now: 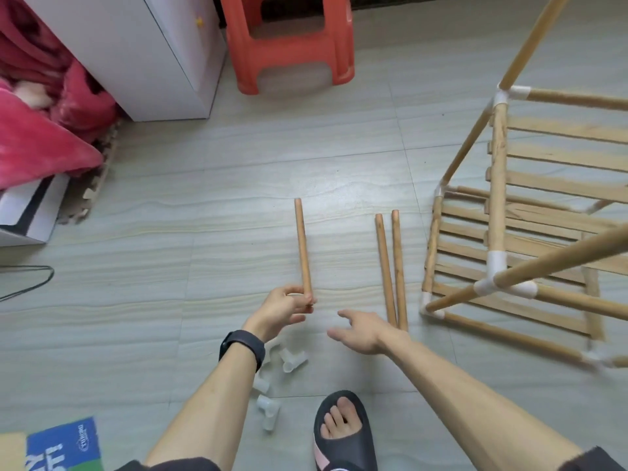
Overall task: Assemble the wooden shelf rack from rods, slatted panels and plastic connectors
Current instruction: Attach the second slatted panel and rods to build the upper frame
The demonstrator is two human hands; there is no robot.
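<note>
My left hand (pixel 284 309) grips the near end of a short wooden rod (pixel 302 246) that points away from me over the floor. My right hand (pixel 360 329) hovers just right of it with fingers spread, holding nothing. Two more rods (pixel 390 266) lie side by side on the floor right of my right hand. The part-built rack (pixel 509 239), with slatted panels, rods and white plastic connectors, stands tilted at the right. Several loose white connectors (pixel 289 363) lie on the floor under my left forearm.
A red plastic stool (pixel 289 42) stands at the back, next to a white cabinet (pixel 136 52). Pink blankets (pixel 37 113) pile up at the left. My foot in a black slipper (pixel 341 433) is at the bottom, a blue mat (pixel 64 443) bottom left.
</note>
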